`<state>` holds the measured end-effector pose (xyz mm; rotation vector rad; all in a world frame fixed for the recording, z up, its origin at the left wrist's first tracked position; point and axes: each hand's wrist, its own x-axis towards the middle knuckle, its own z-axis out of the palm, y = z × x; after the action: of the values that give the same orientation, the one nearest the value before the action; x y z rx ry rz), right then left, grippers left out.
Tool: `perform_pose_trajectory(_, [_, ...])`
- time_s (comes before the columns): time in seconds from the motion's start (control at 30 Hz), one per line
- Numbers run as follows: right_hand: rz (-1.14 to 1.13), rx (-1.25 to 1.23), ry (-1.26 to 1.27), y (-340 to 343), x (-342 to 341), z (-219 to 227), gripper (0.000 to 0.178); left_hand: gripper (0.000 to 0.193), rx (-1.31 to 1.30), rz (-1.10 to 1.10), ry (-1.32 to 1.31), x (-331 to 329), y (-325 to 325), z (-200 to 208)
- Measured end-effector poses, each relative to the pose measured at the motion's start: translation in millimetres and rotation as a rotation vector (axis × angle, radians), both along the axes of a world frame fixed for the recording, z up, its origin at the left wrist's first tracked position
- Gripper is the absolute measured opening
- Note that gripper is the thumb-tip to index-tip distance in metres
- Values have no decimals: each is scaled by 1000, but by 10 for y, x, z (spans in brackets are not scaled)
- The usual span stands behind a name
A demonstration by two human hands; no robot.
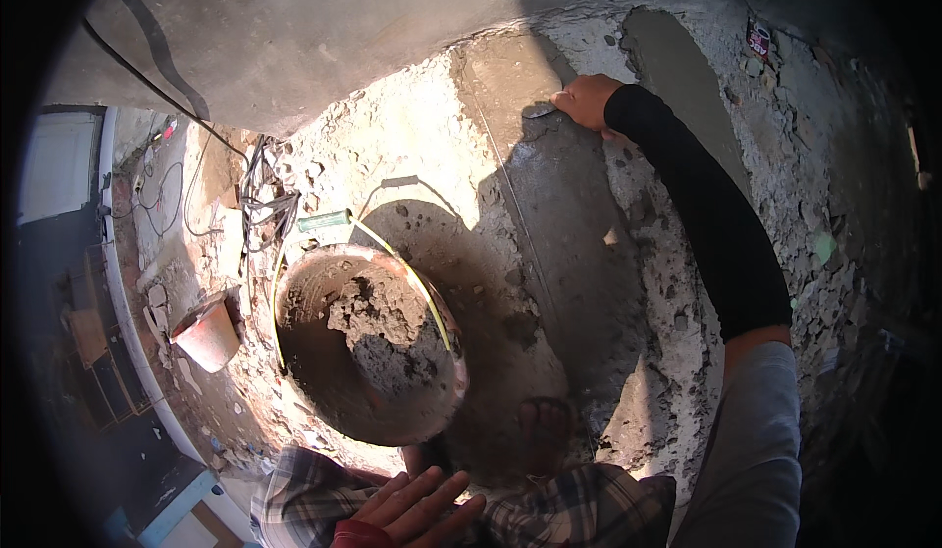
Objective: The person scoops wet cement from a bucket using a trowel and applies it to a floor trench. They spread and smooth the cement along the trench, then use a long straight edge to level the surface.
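My right hand, its arm in a black sleeve, is closed round a small trowel. Only a bit of metal shows past my fingers; the handle is hidden. The trowel is at the upper part of a smooth strip of wet grey mortar. Along the strip's left side runs a thin taut string. Low in the picture, my left hand has its fingers stretched out and holds nothing, above my plaid-covered lap. Just beyond it stands a large bucket, partly filled with crumbly grey mortar.
The bucket's wire handle with a green grip stands up over its far rim. A smaller reddish-white bucket is at left, near a bundle of dark cables. A grey wall closes the far side. Another mortar strip lies at right.
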<state>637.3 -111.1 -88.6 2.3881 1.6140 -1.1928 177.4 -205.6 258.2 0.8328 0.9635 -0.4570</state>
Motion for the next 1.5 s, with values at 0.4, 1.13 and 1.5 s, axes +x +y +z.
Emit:
perform_pose_trajectory(0.4, [-3,-65,-153,129,92,327,58,74,167,52,29,206,-11,121])
perform_pose_trajectory(1.13, [-309,-145,-121,-54,287,189,56,59,535,-563,-105,-52,81,23])
perform_pose_trajectory(1.5, [-110,-304,318,-831,-283,305,56,59,825,-886,-205,-190,48,-35])
